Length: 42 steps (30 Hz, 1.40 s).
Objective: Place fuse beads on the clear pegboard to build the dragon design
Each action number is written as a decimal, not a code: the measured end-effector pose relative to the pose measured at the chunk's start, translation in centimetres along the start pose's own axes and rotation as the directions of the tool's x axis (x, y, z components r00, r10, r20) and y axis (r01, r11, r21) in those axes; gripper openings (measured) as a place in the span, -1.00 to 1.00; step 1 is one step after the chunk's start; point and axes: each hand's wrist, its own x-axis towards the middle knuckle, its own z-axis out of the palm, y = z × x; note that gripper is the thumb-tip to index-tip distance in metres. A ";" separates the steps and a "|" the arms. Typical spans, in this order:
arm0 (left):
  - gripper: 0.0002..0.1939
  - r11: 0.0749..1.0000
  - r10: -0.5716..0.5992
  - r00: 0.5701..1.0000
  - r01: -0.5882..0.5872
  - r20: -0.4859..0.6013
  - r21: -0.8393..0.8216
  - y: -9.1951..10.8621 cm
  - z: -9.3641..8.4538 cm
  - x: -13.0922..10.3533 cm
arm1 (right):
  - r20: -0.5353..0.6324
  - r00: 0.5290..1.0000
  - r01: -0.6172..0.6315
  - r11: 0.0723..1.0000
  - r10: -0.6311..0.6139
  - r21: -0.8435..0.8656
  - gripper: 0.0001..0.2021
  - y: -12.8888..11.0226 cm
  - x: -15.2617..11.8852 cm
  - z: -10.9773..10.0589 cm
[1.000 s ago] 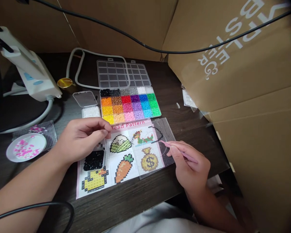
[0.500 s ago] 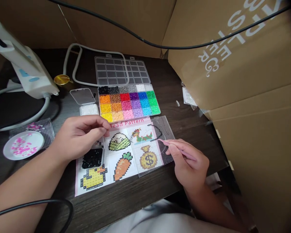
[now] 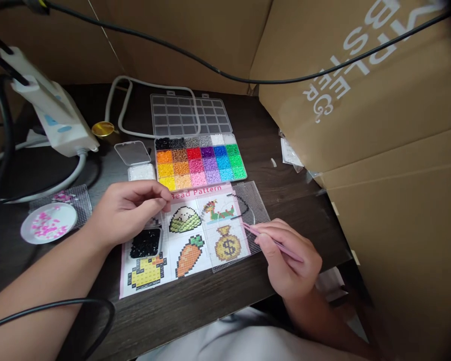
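Note:
My right hand (image 3: 293, 260) grips pink tweezers (image 3: 285, 249), their tips over the clear pegboard (image 3: 258, 205). A curved line of black beads (image 3: 245, 201) sits on that pegboard, which partly overlaps the bead pattern sheet (image 3: 165, 273). Above the sheet's left side, my left hand (image 3: 130, 210) is closed, thumb against curled fingers; anything held there is hidden. Just below it stands a small clear box of black beads (image 3: 146, 243). Printed on the sheet are a money bag (image 3: 228, 244), a carrot and other pictures.
Behind the sheet lies an open sorting case (image 3: 201, 163) of coloured beads. A white dish (image 3: 48, 223) with pink beads rests on another pegboard (image 3: 83, 200) at left. A power strip (image 3: 62, 118) stands further back. Cardboard walls (image 3: 391, 210) enclose the desk; a black cable (image 3: 218, 70) crosses overhead.
The tweezer tips have moved from the end of the black bead line slightly down toward me. My left hand keeps its pose. The camera view has shifted a little.

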 end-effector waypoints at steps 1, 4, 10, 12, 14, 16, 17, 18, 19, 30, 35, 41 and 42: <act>-0.92 1.000 -0.003 1.000 0.003 0.001 0.004 -0.1 0.0 0.0 | 0.005 1.000 0.031 0.999 -0.031 0.018 -0.69 -0.1 0.0 0.0; -0.85 0.999 0.041 0.998 -0.041 -0.041 -0.011 -0.7 0.0 0.2 | 0.008 0.994 0.110 0.992 -0.111 0.068 -0.70 -0.4 0.0 -0.2; -0.82 1.000 0.025 0.998 -0.025 -0.058 0.001 -1.0 0.2 0.5 | 0.055 0.979 0.183 0.966 -0.196 0.184 -0.71 -0.6 0.0 -0.7; -0.81 1.000 0.016 0.998 -0.015 -0.054 0.010 -0.9 0.2 0.5 | 0.064 0.974 0.204 0.963 -0.218 0.176 -0.69 -0.6 -0.1 -0.7; -0.80 1.000 0.018 0.999 -0.017 -0.046 0.023 -0.7 0.2 0.4 | 0.054 0.974 0.211 0.965 -0.221 0.156 -0.68 -0.6 -0.2 -0.7; -0.79 0.999 0.021 0.999 -0.020 -0.040 0.029 -0.6 0.1 0.3 | 0.038 0.973 0.219 0.965 -0.226 0.146 -0.66 -0.5 -0.3 -0.8; -0.79 0.999 0.020 0.999 -0.019 -0.039 0.029 -0.5 0.1 0.3 | 0.033 0.973 0.223 0.964 -0.230 0.144 -0.65 -0.5 -0.3 -0.9; -0.79 0.999 0.017 0.999 -0.016 -0.038 0.028 -0.4 0.1 0.3 | 0.031 0.972 0.225 0.963 -0.232 0.149 -0.65 -0.5 -0.4 -0.9; -0.79 1.000 0.016 0.999 -0.015 -0.037 0.025 -0.4 0.1 0.2 | 0.033 0.973 0.219 0.963 -0.227 0.159 -0.66 -0.5 -0.4 -1.0; -0.83 1.000 0.009 0.999 -0.010 -0.038 -0.021 -0.2 0.3 0.3 | -0.110 0.993 0.096 0.826 -0.041 0.556 -0.58 -1.1 -1.3 -0.5; -0.85 1.000 -0.010 0.999 0.008 -0.053 -0.029 -0.1 0.4 0.2 | -0.101 0.994 0.084 0.790 -0.028 0.607 -0.48 -0.9 -1.5 -0.8; -0.88 1.000 0.006 0.999 -0.006 -0.053 -0.011 -0.5 0.3 0.4 | -0.134 0.990 0.101 0.847 -0.036 0.522 -0.49 -1.2 -1.4 -1.0; -0.88 1.000 0.006 0.999 -0.007 -0.053 -0.017 -0.5 0.3 0.4 | -0.145 0.989 0.111 0.853 -0.042 0.511 -0.49 -1.3 -1.3 -1.0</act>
